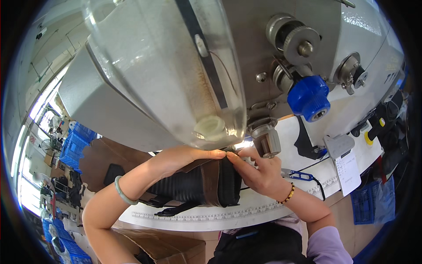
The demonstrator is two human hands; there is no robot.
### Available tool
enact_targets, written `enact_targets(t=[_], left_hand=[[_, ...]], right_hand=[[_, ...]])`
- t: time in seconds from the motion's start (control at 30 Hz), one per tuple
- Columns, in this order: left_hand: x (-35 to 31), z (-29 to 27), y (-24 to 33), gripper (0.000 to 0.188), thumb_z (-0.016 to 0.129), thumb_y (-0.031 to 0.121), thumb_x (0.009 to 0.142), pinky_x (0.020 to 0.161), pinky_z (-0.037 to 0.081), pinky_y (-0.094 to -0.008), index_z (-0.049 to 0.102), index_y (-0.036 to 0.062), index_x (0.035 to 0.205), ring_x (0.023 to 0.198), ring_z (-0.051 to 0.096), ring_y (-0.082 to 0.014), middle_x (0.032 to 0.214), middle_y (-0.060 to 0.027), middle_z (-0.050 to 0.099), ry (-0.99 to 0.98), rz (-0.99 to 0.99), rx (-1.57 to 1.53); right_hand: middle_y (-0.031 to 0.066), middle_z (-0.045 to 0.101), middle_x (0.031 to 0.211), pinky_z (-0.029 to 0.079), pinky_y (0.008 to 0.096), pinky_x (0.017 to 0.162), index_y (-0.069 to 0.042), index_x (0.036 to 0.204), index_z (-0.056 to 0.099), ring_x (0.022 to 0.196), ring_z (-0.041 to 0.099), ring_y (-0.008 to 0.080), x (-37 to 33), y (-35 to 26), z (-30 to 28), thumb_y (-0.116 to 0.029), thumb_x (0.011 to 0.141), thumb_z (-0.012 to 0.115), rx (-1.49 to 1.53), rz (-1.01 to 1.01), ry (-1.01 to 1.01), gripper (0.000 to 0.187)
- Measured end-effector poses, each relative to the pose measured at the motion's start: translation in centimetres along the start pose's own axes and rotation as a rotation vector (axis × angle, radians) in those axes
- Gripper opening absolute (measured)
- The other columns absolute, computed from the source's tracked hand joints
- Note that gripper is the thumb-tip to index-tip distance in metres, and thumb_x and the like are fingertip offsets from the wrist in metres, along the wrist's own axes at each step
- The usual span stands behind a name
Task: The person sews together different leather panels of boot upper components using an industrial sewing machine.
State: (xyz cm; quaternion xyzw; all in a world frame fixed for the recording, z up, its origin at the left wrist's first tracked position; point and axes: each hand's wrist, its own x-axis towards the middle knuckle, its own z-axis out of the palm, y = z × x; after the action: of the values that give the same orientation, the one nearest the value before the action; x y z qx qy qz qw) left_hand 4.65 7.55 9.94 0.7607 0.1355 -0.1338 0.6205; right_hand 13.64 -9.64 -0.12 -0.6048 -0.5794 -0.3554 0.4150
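Note:
A black ribbed bag piece with brown trim [184, 187] lies under the head of a large sewing machine [127, 88]. My left hand [176, 157] grips its far edge, the thumb stretched along the top and the other fingers hidden behind. Close beside that thumb, my right hand [259, 172] pinches the same edge, its fingers bent. Both thumb tips nearly meet just below the clear guard [206, 127]. The needle area behind them is mostly hidden. A larger brown panel [99, 165] extends left from the piece, and a black strap [178, 209] hangs at its near side.
Blue-handled thread snips [300, 175] lie right of my right hand on the white table [263, 214], which has a ruler strip along its near edge. A blue knob [310, 99] juts from the machine. Blue crates [365, 202] stand at right; a cardboard box [167, 246] sits below.

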Motion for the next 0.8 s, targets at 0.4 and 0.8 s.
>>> enact_targets(t=[0.4, 0.8], left_hand=[[1.2, -1.6, -1.7, 0.041, 0.057, 0.034, 0.086, 0.088, 0.039, -0.0192, 0.059, 0.0022, 0.111, 0.097, 0.053, -0.0064, 0.106, -0.0027, 0.06, -0.056, -0.134, -0.089], [1.6, -2.5, -0.6, 0.027, 0.071, 0.008, 0.075, 0.081, 0.048, -0.0195, 0.059, 0.0035, 0.099, 0.093, 0.058, -0.0113, 0.096, -0.0047, 0.061, 0.024, -0.095, -0.204]], right_hand=[[0.0048, 0.055, 0.093, 0.041, 0.0258, 0.048, -0.008, 0.095, 0.063, 0.064, 0.053, 0.0159, 0.0, -0.2, 0.4, -0.004, 0.065, 0.063, -0.042, 0.087, -0.015, 0.031], [0.0089, 0.056, 0.096, 0.047, 0.0328, 0.073, -0.001, 0.098, 0.063, 0.092, 0.057, 0.0245, 0.2, -1.1, 0.8, 0.002, 0.057, 0.065, 0.065, -0.091, -0.012, 0.041]])
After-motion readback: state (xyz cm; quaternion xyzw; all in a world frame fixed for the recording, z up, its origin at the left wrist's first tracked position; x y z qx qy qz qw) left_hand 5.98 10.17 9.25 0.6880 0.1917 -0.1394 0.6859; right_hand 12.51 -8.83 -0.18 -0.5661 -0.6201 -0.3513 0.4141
